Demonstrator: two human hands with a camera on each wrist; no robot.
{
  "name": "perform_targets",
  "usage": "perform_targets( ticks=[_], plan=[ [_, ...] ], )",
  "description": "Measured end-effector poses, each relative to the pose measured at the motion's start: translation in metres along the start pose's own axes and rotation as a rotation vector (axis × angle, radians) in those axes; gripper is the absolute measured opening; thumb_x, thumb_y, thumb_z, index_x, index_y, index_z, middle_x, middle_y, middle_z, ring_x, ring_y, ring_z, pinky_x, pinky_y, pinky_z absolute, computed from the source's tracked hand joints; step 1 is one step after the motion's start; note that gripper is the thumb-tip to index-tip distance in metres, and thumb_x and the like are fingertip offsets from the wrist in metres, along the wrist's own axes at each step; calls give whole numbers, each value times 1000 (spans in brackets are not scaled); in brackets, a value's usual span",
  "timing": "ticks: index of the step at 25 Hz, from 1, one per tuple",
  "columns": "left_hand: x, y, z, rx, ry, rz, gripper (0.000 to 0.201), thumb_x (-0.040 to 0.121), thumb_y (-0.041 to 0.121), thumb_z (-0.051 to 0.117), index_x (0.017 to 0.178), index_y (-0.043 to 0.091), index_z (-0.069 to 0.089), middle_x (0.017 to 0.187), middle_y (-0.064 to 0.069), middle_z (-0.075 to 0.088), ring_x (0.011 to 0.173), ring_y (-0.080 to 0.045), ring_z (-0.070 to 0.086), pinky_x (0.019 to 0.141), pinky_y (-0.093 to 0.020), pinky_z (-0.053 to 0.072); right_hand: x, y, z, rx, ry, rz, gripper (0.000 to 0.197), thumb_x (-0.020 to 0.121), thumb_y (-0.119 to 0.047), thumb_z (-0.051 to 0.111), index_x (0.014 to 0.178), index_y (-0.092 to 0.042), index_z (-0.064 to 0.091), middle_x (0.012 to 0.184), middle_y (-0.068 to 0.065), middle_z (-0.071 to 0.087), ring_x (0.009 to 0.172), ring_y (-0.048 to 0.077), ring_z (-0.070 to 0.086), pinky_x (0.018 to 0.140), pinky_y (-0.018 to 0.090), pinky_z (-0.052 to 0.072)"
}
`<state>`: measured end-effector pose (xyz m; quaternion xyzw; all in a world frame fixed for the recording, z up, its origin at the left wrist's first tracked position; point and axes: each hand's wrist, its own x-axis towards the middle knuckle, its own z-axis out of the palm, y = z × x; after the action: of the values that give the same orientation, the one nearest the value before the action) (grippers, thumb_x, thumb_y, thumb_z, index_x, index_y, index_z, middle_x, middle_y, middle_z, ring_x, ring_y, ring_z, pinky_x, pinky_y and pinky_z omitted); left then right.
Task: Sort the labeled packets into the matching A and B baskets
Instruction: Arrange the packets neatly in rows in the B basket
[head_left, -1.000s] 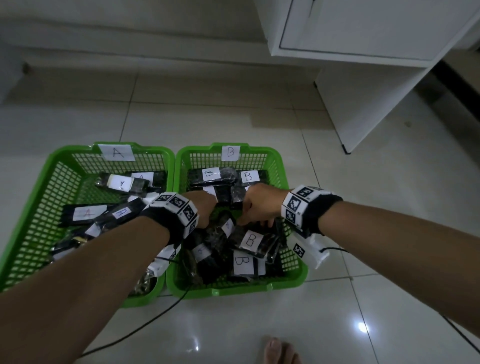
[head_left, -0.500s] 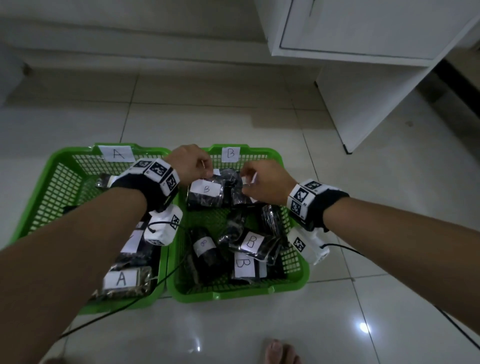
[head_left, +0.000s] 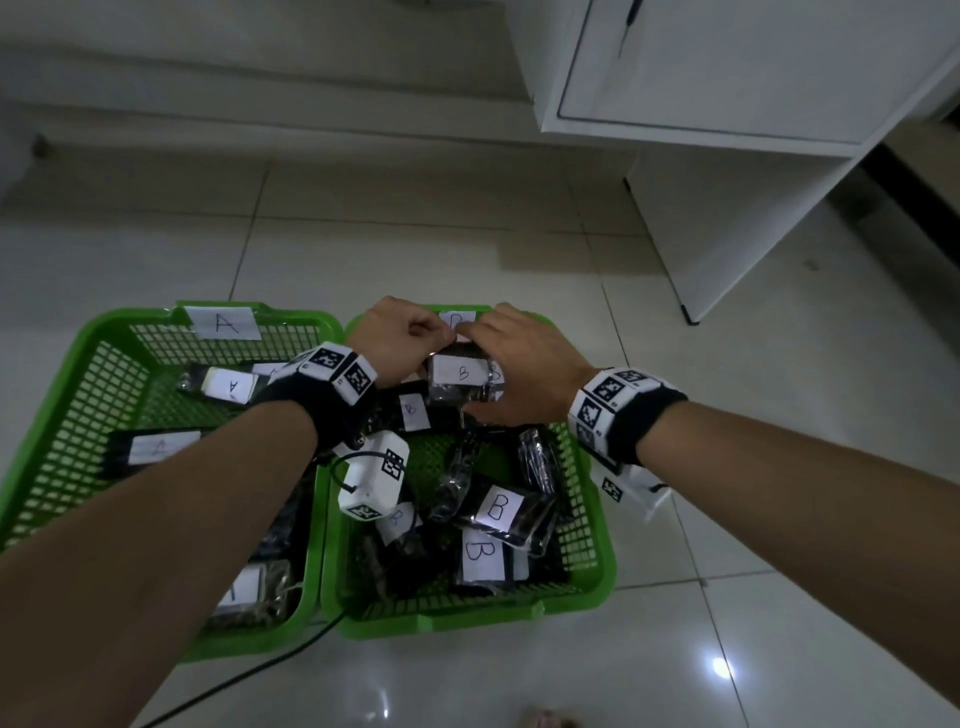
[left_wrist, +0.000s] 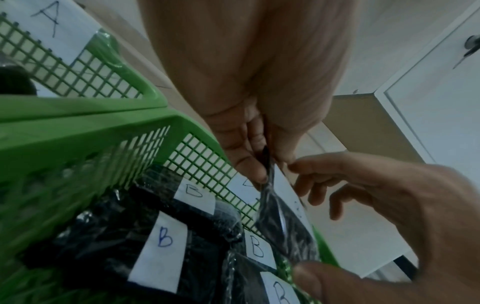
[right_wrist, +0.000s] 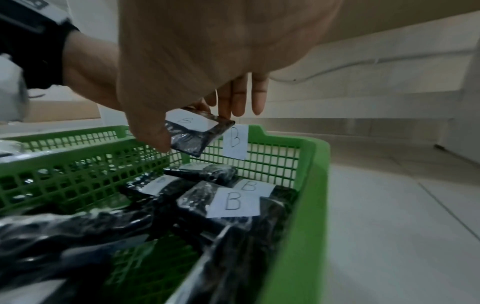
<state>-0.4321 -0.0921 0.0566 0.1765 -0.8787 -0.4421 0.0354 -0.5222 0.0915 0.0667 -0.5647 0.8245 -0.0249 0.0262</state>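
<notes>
Two green mesh baskets stand side by side on the floor: basket A on the left and basket B on the right. Each holds several dark plastic packets with white letter labels. Over the far end of basket B, a packet labelled B hangs in the air between both hands. My left hand pinches its top edge. My right hand holds the same packet between thumb and fingers. The hands partly hide the basket's own B label.
A white cabinet stands at the back right on the tiled floor. A black cable runs from the left wrist across the floor in front of the baskets. A toe shows at the bottom edge.
Both hands rose from low in the middle of basket B toward its far wall and came closer together. They now hold a B packet up between them.
</notes>
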Motion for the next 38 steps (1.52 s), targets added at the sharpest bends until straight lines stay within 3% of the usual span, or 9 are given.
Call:
perform_targets(
  ticks=[3, 6, 10, 16, 22, 27, 30, 34, 38],
  plan=[
    [-1, -3, 6, 205, -32, 52, 21, 96, 29, 60, 107, 18, 73, 106, 1, 73, 90, -15, 67, 80, -27, 52, 2, 17, -7, -130, -88, 86, 67, 75, -62, 68, 122, -17, 59, 109, 0, 57, 98, 16, 48, 79, 30, 45],
    [-7, -15, 15, 539, -258, 89, 33, 95, 24, 58, 127, 17, 64, 128, -8, 60, 116, -26, 57, 97, -37, 48, 2, 33, -7, -207, -144, 140, 60, 77, -54, 70, 122, -15, 58, 111, 3, 54, 98, 20, 53, 71, 30, 38],
    [-9, -29, 22, 638, -401, 68, 48, 93, 28, 62, 138, 17, 55, 142, -10, 45, 131, -29, 45, 108, -43, 41, 9, 30, 4, -209, -177, 144, 52, 79, -47, 72, 117, -13, 61, 113, 6, 55, 92, 23, 59, 72, 35, 49],
    [-4, -27, 18, 636, -430, 77, 53, 89, 22, 67, 140, 20, 54, 145, -6, 42, 131, -26, 45, 107, -35, 41, 15, 36, 17, -182, -207, 147, 40, 76, -47, 75, 102, -17, 71, 98, 0, 48, 85, 18, 53, 64, 29, 41],
    [-1, -29, 17, 679, -436, 98, 62, 81, 18, 75, 139, 20, 54, 142, -7, 44, 128, -26, 48, 103, -35, 44, 6, 29, 25, -103, -251, 168, 27, 89, -40, 60, 80, -15, 66, 84, 0, 57, 82, 20, 56, 76, 33, 48],
    [0, -29, 13, 779, -501, 114, 77, 74, 22, 83, 143, 19, 48, 142, -7, 41, 131, -26, 43, 108, -41, 42, 2, 17, 30, -60, -232, 190, 22, 95, -36, 49, 83, -19, 59, 88, 0, 56, 87, 19, 51, 82, 35, 45],
    [-5, -23, 13, 854, -523, 137, 89, 71, 10, 82, 147, 22, 39, 139, -8, 39, 128, -30, 44, 102, -45, 47, -3, 6, 21, 46, -183, 133, 18, 93, -30, 55, 78, -20, 54, 82, 1, 59, 79, 21, 58, 66, 30, 41],
    [-12, -15, 13, 909, -470, 175, 78, 75, 6, 75, 143, 24, 41, 131, -7, 43, 123, -30, 47, 95, -48, 51, -15, -22, 15, 133, -378, 92, 43, 79, -59, 71, 64, -20, 61, 67, -2, 65, 64, 19, 65, 60, 28, 52],
    [-17, -13, 13, 754, -364, 177, 35, 79, 13, 70, 113, 16, 63, 117, -6, 59, 107, -26, 57, 89, -41, 52, -32, -39, 9, 95, -676, 102, 66, 54, -77, 82, 72, -15, 65, 72, -4, 64, 66, 14, 60, 61, 28, 54]
  ],
)
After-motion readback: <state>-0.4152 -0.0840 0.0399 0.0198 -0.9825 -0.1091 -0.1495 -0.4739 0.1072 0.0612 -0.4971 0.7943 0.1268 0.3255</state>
